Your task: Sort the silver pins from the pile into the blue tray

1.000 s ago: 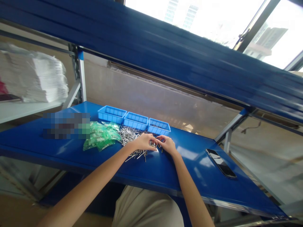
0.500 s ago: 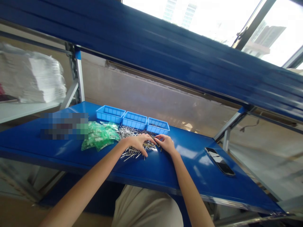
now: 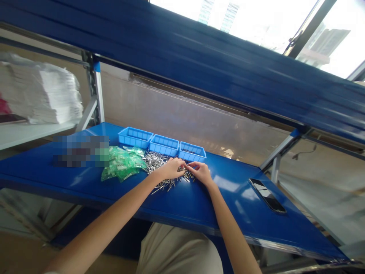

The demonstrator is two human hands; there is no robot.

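Observation:
My left hand (image 3: 171,168) is over the right part of a pile of thin metal pins (image 3: 155,161), its fingers curled together toward my other hand. Touching or almost touching its fingertips is my right hand (image 3: 202,173), closed in a pinch at the pile's right edge. Whatever lies between the fingers of either hand is too small to make out. Some darker pins (image 3: 186,176) show just below the two hands. Behind the pile stand three light blue bins: a left bin (image 3: 135,141), a middle bin (image 3: 164,149) and a right bin (image 3: 192,156), which has dark small pieces in it.
Green plastic bags (image 3: 122,163) lie left of the pins, beside a blurred-out patch. A phone (image 3: 267,195) rests on the right of the blue table (image 3: 199,213). A blue shelf beam (image 3: 182,57) crosses above. Wrapped white stacks (image 3: 42,91) sit on a side shelf.
My left hand has closed from spread fingers into a curl and moved slightly right, up to my right hand. My right hand stays pinched in nearly the same place.

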